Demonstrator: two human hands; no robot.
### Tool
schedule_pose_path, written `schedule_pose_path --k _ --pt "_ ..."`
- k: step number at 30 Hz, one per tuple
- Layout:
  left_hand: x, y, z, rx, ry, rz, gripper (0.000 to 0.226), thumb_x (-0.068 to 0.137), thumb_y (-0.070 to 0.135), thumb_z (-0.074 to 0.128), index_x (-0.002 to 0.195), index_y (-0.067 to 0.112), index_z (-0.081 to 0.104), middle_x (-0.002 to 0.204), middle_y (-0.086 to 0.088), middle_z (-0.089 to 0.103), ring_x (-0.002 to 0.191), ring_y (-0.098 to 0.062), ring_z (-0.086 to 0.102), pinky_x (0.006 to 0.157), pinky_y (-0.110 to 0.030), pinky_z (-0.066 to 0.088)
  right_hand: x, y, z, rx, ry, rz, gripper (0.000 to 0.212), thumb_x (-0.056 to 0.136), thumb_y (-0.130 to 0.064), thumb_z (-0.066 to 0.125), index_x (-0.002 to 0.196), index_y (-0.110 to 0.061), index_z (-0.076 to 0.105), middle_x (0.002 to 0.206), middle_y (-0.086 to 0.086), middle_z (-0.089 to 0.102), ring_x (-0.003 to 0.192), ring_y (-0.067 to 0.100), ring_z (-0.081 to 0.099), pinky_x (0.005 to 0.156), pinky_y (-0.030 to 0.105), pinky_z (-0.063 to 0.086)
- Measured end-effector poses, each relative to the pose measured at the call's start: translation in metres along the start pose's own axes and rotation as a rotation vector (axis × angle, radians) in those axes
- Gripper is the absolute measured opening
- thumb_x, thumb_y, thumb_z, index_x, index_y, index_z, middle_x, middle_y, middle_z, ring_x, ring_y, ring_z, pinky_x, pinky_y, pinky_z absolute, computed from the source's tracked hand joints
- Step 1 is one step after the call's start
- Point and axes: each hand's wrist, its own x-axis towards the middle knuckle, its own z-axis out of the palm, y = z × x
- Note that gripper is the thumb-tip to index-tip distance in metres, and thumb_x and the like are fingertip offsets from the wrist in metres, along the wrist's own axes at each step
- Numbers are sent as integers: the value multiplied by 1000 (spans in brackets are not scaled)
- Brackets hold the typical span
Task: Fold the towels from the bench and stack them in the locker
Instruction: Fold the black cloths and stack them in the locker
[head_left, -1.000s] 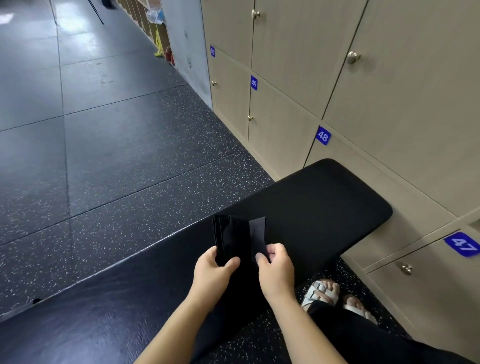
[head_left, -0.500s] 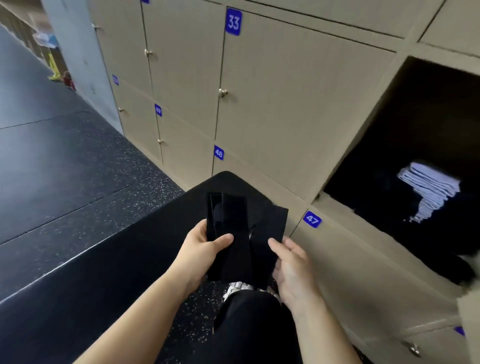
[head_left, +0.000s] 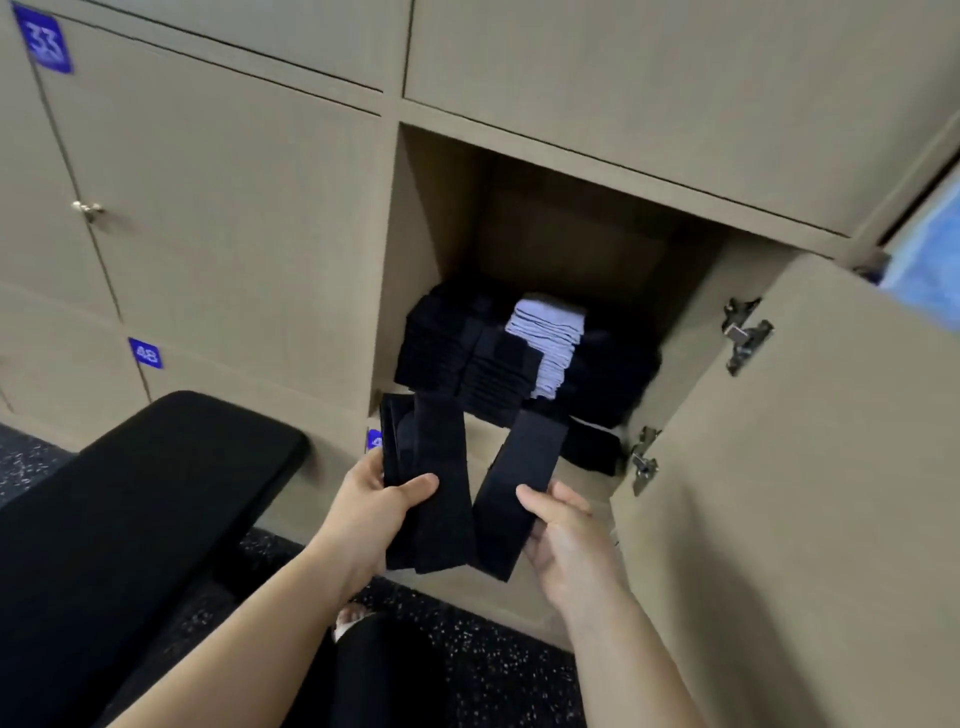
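Just before the open, matte beige locker (head_left: 431, 234), the left hand (head_left: 374, 512) is gripping a flat, folded black towel (head_left: 441, 457), thumb curled over it, while the right hand (head_left: 566, 540) is pinching its loose rectangular flap (head_left: 524, 467).

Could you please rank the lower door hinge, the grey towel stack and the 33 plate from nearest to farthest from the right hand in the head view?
1. Lower door hinge, just right of the right hand.
2. Grey towel stack, inside the locker.
3. 33 plate, far upper left.
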Motion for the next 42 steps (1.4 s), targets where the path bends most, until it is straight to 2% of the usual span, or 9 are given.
schedule_pose_path --k 3,9,11,14,18,22,27,34,42 --pt "14 -3 24 1 -14 -25 25 91 -1 63 110 15 64 96 -9 76 85 -27 73 65 -39 59 15 -11 -20 25 73 -12 23 88 7 56 95 -9 72 98 10 74 90 24 67 81 35 52" --pt "56 -11 40 65 5 -42 31 89 3 67 116 17 63 105 -10 73 93 -30 70 72 -40 57 67 -20 -44 11 205 -41 24 89 3 59 98 -18 68 101 2 72 93 17 66 79 31 52" --pt "72 -11 45 69 15 -45 31 90 3 66 117 16 62 104 -10 73 92 -30 70 70 -39 57 88 -22 -47 -124 268 -123 23 89 -1 61 108 -10 69 113 3 69 102 18 64 96 35 47" --pt "94 -7 52 97 12 -33 31 89 5 67 117 20 61 104 -8 72 94 -31 69 80 -51 58 119 -35 -51 -397 371 -361 16 90 1 56 80 -3 67 86 14 69 77 25 62 79 37 47" --pt "117 -2 62 113 7 -20 25 91 4 66 103 25 61 103 -7 72 95 -30 68 87 -53 55 169 -55 -57 -829 546 -572 32 97 -13 49 125 -16 63 117 7 68 103 23 60 79 28 40" --pt "135 -4 70 118 13 -5 23 90 2 66 100 23 62 100 -6 72 91 -27 69 77 -41 56 209 -53 -67 -1192 663 -759 41 96 -10 49 133 -27 57 125 -2 65 105 27 63 72 32 46" --pt "142 -16 64 136 -11 -16 25 89 2 67 104 22 64 99 -5 73 91 -25 69 75 -38 55 241 -16 -87 -1447 542 -885 58 60 11 73 113 -12 71 110 11 71 83 28 72 61 31 56" --pt "149 -25 51 151 -9 -42 26 88 0 66 106 18 65 93 -3 76 90 -25 71 73 -37 54 262 15 -104 -1556 445 -843 64 52 15 78 112 -9 71 108 15 71 97 32 70 79 42 59" --pt "150 -27 50 155 -14 -44 27 88 0 66 108 19 65 95 -4 76 90 -26 71 73 -37 54 271 28 -108 -1638 412 -908 48 70 -2 46 111 -4 71 110 19 70 100 32 69 85 45 57"
